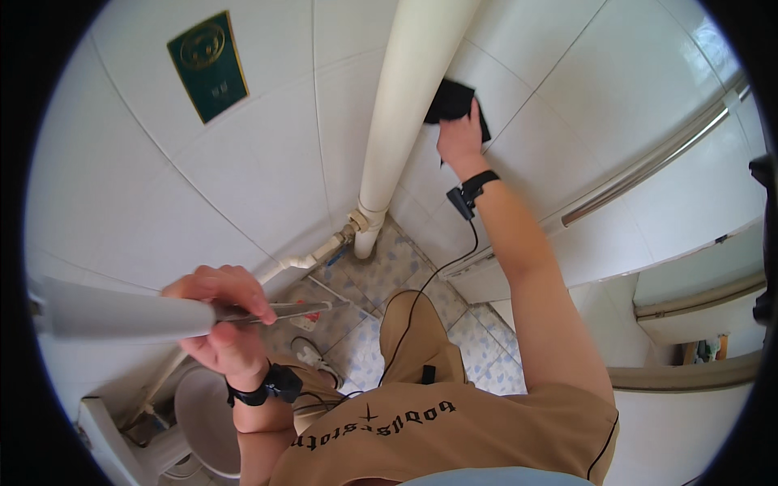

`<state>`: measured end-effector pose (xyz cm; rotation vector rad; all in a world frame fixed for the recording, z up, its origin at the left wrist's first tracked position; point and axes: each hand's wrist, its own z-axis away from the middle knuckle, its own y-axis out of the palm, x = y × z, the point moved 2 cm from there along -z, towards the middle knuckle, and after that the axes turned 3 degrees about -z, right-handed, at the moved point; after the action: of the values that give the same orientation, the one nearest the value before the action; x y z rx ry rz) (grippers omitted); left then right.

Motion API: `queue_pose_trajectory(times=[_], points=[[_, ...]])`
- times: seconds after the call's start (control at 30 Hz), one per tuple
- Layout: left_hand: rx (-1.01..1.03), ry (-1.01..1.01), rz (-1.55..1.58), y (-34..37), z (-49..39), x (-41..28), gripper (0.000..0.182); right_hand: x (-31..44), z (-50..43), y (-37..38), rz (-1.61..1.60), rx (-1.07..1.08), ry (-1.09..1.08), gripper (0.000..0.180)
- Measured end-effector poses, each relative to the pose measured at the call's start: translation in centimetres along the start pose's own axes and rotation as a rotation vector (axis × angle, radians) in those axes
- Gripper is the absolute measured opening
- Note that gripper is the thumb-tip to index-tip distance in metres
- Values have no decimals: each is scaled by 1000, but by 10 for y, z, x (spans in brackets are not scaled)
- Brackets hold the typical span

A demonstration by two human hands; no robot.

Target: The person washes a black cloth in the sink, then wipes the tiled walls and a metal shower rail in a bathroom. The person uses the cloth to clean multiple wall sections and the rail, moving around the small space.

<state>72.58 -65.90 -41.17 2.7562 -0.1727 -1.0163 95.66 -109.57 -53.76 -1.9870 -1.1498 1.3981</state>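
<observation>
My right hand (460, 141) presses a black cloth (451, 100) flat against the white tiled wall (547, 158), just to the right of a thick cream vertical pipe (404, 103). Part of the cloth is hidden behind the pipe. On the left, my left hand (226, 352) grips a long pole with a light grey sleeve (127, 311) and a thin metallic shaft. The shaft slants down toward a thin white bar (360, 310) lying on the floor; whether the two are joined is hard to tell.
A valve fitting (355, 225) and white pipe branch low off the thick pipe. A white toilet (209, 419) stands lower left. A metal rail (644, 170) runs along the right wall. On the tiled floor (401, 255) lies a red-and-white container (306, 320). A cable hangs from my right wrist.
</observation>
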Motion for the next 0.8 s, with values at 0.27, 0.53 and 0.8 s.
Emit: queue_pose_trajectory(times=[0.27,0.53,0.8], points=[[-75,64,50,-5,-6,6,62,-36,-5,-50,211,200,-102,44],[-44,34,85,7,-4,0,62,-181,-94,-227,22,-758,240,85],[-109,27,150,0,12,-10,70,3,8,24,195,-36,5,75]])
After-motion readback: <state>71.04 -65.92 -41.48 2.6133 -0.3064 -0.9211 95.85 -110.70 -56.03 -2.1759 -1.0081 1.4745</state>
